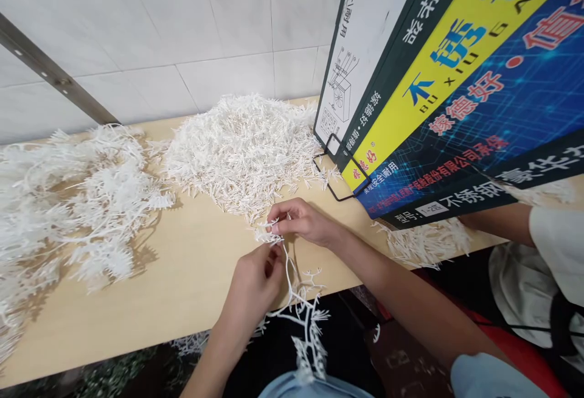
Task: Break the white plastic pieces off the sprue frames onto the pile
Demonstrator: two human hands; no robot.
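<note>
Both my hands hold one white plastic branch-like strip with small pins along it, over the front edge of a wooden table. My left hand pinches the strip's stem from below. My right hand has its fingers closed on the strip's upper end, just in front of a big heap of loose white plastic pins. The strip's lower part hangs off the table toward my lap.
A tangle of white pin-bearing strips covers the table's left side. A large printed cardboard box leans at the right, with a black wire frame at its base. Another person's arm and light clothing show at far right. A tiled wall stands behind.
</note>
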